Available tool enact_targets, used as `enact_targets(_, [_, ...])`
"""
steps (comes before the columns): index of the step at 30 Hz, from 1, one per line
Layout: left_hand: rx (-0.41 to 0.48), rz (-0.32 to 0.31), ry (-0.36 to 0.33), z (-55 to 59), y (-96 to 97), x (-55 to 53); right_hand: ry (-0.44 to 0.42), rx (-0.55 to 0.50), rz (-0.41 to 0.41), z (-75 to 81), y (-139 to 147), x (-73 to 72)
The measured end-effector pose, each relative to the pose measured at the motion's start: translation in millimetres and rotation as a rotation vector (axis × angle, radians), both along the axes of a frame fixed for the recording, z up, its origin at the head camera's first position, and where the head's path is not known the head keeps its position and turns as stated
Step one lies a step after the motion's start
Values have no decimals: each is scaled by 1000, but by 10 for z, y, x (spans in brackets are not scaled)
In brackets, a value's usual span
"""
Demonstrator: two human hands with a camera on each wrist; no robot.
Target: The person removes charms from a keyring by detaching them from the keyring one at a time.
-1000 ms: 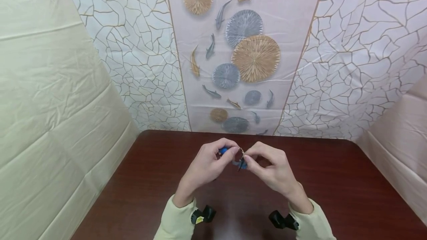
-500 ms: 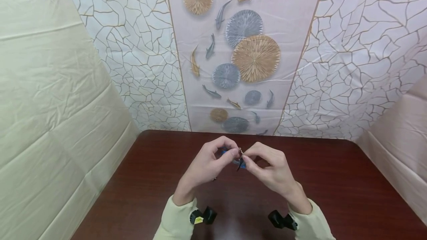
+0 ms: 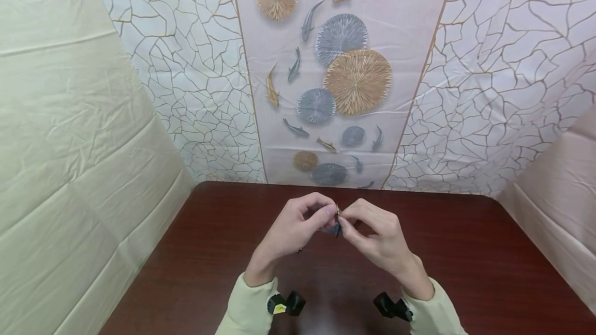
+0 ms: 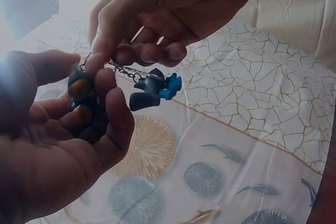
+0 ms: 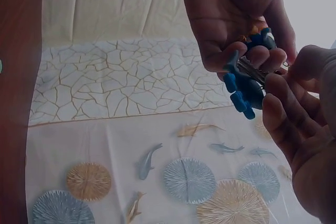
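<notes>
Over the table, my left hand [image 3: 285, 229] pinches the top of a keychain with thumb and index finger. A dark figure charm with orange patches [image 4: 81, 93] lies within that hand's curled fingers. My right hand [image 3: 383, 229] meets it from the other side, fingertips pinching at a small metal ring or chain end. A second charm, dark with bright blue parts [image 4: 170, 86], hangs below the right fingers on a short chain [image 4: 124, 71]. Beside it shows a silver key-like metal strip [image 5: 251, 70]. Fingers hide exactly how the ring and chain join.
A dark red-brown table [image 3: 223, 283] lies beneath both hands. Behind it hangs a patterned cloth [image 3: 316, 66] with fish and round motifs. Cream cloth [image 3: 93, 169] borders the left side. Each wrist carries a small black camera [image 3: 293, 303].
My left hand has shifted slightly right, so both hands' fingertips are closer together. The bright blue part seen between the left fingers is now hidden. The right hand has barely moved.
</notes>
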State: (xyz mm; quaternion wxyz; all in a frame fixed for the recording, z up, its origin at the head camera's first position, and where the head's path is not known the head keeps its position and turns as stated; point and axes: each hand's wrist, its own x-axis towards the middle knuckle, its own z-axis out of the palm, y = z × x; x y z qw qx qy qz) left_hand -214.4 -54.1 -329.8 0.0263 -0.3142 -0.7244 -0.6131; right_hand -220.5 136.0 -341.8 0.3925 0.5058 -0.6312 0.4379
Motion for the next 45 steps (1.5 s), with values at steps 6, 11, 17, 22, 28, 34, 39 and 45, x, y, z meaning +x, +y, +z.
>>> enact_targets(6, [5,25,38,12,0,16,58,9,-52,8,-11,-2])
enact_targets(11, [-67,44,193,15,-28,41,71,12,-60,28,-11,7])
enact_targets(17, [-148,129,599,-8,-16,4,63,15,-32,37,-15,19])
enact_targets(22, [-134,153,739,-15,30,-14,22,-6,23,64,-15,58])
enact_targets(28, [-125,127,746,16,40,41,-31,-24,68,136,-20,101])
enact_targets(34, [-104,143,749,33,45,73,-156,-73,0,33,24,36])
enact_targets(39, [-125,149,763,32,64,86,-169,-76,-53,92,-7,97])
enact_targets(45, [-150,127,761,53,63,117,-165,-24,31,49,42,44])
